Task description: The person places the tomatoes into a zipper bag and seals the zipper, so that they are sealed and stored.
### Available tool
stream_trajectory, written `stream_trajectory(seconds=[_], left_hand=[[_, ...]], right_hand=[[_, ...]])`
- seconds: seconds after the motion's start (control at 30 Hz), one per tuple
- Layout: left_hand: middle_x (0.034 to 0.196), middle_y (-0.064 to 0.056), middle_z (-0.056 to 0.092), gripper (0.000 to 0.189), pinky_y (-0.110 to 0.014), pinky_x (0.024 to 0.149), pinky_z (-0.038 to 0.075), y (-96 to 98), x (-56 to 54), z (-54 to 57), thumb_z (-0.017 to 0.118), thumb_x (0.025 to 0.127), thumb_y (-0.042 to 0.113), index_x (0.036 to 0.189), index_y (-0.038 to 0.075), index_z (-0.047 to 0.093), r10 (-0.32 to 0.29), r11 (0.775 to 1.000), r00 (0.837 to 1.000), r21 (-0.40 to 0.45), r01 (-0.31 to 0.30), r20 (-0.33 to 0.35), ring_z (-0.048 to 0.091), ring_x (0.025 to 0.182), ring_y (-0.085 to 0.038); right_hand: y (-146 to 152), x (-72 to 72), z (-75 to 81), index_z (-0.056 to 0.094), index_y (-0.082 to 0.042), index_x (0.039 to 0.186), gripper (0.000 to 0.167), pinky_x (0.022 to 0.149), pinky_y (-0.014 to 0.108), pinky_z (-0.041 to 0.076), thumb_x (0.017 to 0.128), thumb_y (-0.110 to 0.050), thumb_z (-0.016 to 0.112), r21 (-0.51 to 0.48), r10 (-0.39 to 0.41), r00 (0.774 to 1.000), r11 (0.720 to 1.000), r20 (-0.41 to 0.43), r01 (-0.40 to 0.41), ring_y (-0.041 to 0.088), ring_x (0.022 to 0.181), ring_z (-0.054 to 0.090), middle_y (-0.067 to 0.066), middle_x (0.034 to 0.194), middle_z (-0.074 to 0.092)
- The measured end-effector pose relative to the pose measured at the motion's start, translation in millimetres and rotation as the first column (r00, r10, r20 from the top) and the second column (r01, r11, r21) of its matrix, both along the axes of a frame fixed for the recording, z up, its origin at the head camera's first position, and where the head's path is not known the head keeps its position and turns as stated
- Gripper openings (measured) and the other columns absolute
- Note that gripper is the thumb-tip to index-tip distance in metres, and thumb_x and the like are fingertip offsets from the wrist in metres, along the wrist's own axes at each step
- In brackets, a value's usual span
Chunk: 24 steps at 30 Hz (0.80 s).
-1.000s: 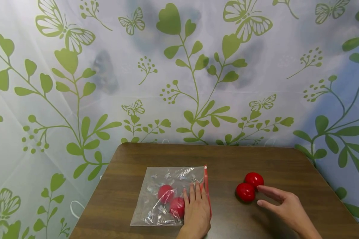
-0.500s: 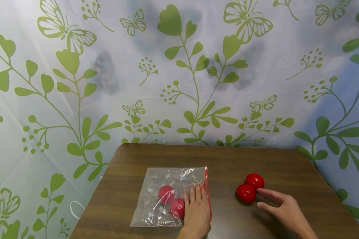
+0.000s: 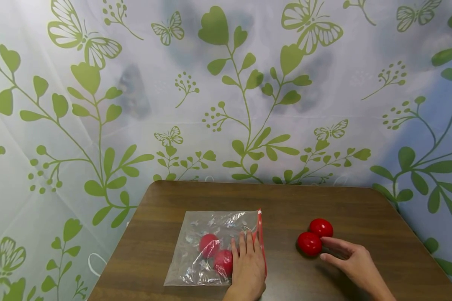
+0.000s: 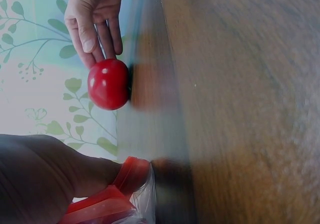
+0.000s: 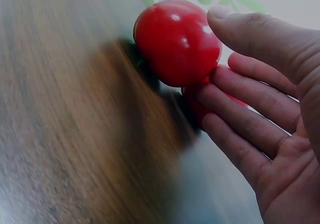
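A clear plastic zip bag (image 3: 199, 221) with a red zip edge (image 3: 261, 238) lies flat on the wooden table. Two red tomatoes (image 3: 209, 245) show through its film. My left hand (image 3: 248, 267) rests on the bag's right part, fingers extended, palm down. In the left wrist view its thumb is by the red zip strip (image 4: 132, 174). Two glossy tomatoes sit touching on the right: a nearer one (image 3: 309, 244) and a farther one (image 3: 322, 228). My right hand (image 3: 354, 263) is just beside them, fingers extended and thumb apart. Green shows under the nearer tomato (image 5: 177, 44) in the right wrist view.
The brown table (image 3: 278, 200) has rounded far corners. Behind it hangs a pale curtain (image 3: 226, 104) printed with green leaves and butterflies. A thin white loop (image 3: 94, 264) hangs left of the table.
My right hand has shifted slightly left, closer to the nearer tomato. The left hand, the bag and the tomatoes stay as they were.
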<state>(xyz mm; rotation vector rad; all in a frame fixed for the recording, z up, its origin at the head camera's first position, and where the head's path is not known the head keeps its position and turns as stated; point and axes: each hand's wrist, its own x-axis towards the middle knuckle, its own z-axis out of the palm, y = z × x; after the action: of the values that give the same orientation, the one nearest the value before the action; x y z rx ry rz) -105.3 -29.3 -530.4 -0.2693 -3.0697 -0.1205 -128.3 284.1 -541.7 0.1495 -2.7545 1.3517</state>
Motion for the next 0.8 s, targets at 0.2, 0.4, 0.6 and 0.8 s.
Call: stream_trajectory(seconds=[0.2,0.4,0.6,0.8], left_hand=[[0.168,-0.016,0.049,0.122,-0.065,0.128,0.034,0.2,-0.8,0.5,0.105,0.056,0.038,0.16,0.008,0.051,0.002,1.0,1.0,-0.004,-0.002,0.018,0.043,0.158,-0.041],[0.168,-0.015,0.05,0.122,-0.064,0.128,0.035,0.0,-0.5,-1.4,0.106,0.054,0.039,0.159,0.009,0.052,0.002,1.0,1.0,-0.014,-0.001,0.018,0.044,0.158,-0.04],[0.166,-0.016,0.052,0.12,-0.064,0.127,0.036,-0.3,0.5,-1.8,0.105,0.055,0.041,0.159,0.008,0.053,-0.006,0.999,1.0,-0.032,0.006,-0.026,0.046,0.156,-0.04],[0.167,-0.016,0.051,0.119,-0.065,0.127,0.037,-0.2,0.5,-1.9,0.104,0.057,0.04,0.159,0.008,0.052,-0.009,0.999,1.0,-0.04,0.007,-0.03,0.045,0.157,-0.04]], right_hand=[[-3.6,-1.7,-2.0,0.077,-0.01,0.135,0.05,0.087,0.011,0.057,0.091,-0.028,0.092,0.009,-0.008,1.0,1.0,0.017,0.007,-0.01,0.111,0.07,0.015,0.134,0.078],[-7.1,-2.6,-2.8,0.077,-0.009,0.135,0.051,0.086,0.01,0.057,0.09,-0.028,0.092,-0.009,-0.004,1.0,1.0,0.01,0.004,-0.01,0.111,0.07,0.015,0.134,0.078],[-11.0,-5.0,-4.6,0.076,-0.008,0.136,0.053,0.087,0.01,0.056,0.089,-0.027,0.093,-0.02,0.008,1.0,1.0,0.005,-0.008,-0.008,0.111,0.071,0.017,0.134,0.078],[-16.5,-7.5,-6.4,0.075,-0.01,0.139,0.057,0.088,0.015,0.058,0.089,-0.032,0.093,-0.017,0.011,0.999,1.0,0.051,-0.01,-0.006,0.112,0.072,0.016,0.137,0.077]])
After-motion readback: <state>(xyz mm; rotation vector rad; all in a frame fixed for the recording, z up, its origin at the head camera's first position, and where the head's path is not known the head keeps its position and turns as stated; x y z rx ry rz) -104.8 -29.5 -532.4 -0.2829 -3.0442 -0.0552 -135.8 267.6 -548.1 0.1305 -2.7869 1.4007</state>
